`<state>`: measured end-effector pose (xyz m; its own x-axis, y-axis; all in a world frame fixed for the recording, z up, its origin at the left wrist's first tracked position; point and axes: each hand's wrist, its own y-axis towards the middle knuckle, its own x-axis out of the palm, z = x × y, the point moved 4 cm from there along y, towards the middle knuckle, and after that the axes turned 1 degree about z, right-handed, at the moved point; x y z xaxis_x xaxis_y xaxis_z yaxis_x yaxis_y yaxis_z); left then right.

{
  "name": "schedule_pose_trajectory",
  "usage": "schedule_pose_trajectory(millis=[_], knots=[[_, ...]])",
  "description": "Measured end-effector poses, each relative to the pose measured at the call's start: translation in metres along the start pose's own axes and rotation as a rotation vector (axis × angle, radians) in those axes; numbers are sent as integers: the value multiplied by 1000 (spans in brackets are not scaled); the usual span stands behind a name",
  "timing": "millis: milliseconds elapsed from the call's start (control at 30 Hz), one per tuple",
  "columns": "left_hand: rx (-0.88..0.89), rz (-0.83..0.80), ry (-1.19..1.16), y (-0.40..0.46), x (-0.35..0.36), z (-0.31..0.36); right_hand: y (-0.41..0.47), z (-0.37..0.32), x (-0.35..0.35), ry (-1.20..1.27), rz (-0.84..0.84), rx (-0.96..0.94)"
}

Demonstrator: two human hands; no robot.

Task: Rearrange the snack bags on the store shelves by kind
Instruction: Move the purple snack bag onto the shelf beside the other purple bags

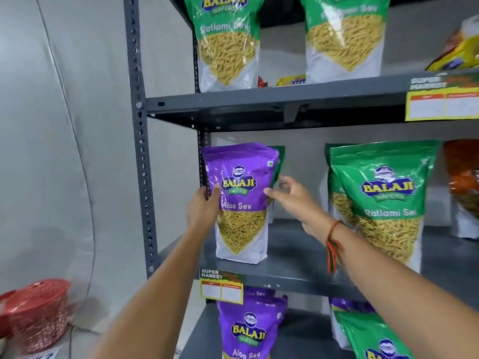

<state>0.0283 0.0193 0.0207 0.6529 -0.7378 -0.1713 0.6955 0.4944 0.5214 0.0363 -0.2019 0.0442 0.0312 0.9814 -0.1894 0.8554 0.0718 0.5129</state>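
A purple Aloo Sev bag (242, 203) stands upright at the left end of the middle shelf (293, 257). My left hand (203, 207) grips its left edge, thumb on the front. My right hand (293, 196) touches the bag's right edge, thumb on the front and fingers spread behind it. A green bag (280, 158) is mostly hidden behind the purple one. Green Ratlami Sev bags (386, 200) stand to the right on the same shelf. Two more green Ratlami Sev bags (228, 45) stand on the upper shelf.
The lower shelf holds a purple Aloo Sev bag (250, 330) and a green bag (375, 338). An orange bag (464, 182) stands at far right. A red basket (36, 314) sits on the floor at left. The grey rack post (141, 151) stands beside my left hand.
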Motion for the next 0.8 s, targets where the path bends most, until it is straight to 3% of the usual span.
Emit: schedule_pose_trajectory(millis=[167,433,800], knots=[[15,74,-82,6,15,-16,21,29,24,113,-132,77],[-34,240,-161,8,14,-14,30,43,23,187,-5,-10],[-36,202,-216,-31,-10,8,-16,17,8,119,109,-31]])
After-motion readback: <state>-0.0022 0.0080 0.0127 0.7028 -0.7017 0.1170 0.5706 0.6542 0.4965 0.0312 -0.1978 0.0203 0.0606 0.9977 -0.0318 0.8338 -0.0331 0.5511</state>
